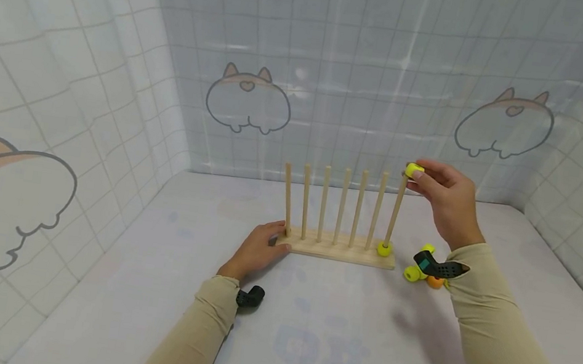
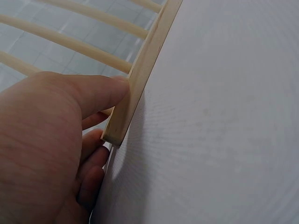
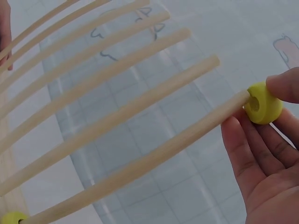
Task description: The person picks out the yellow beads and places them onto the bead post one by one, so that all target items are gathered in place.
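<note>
A wooden peg rack (image 1: 338, 249) with a row of several upright pegs stands on the table. My left hand (image 1: 258, 249) grips the left end of its base, thumb (image 2: 105, 91) on the front side and fingers behind. Over at the rightmost peg (image 3: 140, 170), my right hand (image 1: 448, 198) pinches a yellow bead (image 3: 266, 105) between thumb and fingers. The bead is at the peg's tip, and its hole shows beside the tip. Another yellow bead (image 1: 384, 249) sits at the bottom of that same peg.
Several loose yellow beads (image 1: 412, 273) and an orange bead (image 1: 434, 282) lie on the table right of the rack, partly hidden by the black right wrist camera (image 1: 439, 267). A tiled-pattern sheet (image 1: 342, 58) rises behind the table.
</note>
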A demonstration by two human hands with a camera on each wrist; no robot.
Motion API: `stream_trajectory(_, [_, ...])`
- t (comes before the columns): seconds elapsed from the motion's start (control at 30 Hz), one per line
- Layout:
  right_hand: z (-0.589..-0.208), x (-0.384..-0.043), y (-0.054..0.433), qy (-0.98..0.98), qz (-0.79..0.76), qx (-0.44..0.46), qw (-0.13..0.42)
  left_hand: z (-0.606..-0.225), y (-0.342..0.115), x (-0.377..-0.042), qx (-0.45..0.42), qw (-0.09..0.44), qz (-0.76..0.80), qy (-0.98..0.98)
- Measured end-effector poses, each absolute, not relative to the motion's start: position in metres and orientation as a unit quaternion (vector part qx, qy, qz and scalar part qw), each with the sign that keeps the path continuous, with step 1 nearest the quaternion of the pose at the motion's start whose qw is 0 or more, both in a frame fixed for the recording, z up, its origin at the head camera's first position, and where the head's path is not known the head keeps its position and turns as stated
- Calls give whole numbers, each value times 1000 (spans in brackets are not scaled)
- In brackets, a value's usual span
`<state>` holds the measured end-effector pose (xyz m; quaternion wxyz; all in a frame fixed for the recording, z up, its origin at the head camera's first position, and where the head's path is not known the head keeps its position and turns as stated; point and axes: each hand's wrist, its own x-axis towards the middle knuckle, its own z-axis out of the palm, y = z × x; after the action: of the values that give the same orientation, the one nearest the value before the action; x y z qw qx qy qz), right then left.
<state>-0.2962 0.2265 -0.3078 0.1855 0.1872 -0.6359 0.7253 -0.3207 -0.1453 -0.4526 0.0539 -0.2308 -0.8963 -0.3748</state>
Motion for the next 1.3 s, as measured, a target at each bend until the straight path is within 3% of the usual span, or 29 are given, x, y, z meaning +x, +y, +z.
stream_trajectory(1.3, [-307, -295, 224, -716, 645, 198, 179, -453, -145, -321, -226, 53, -370, -900])
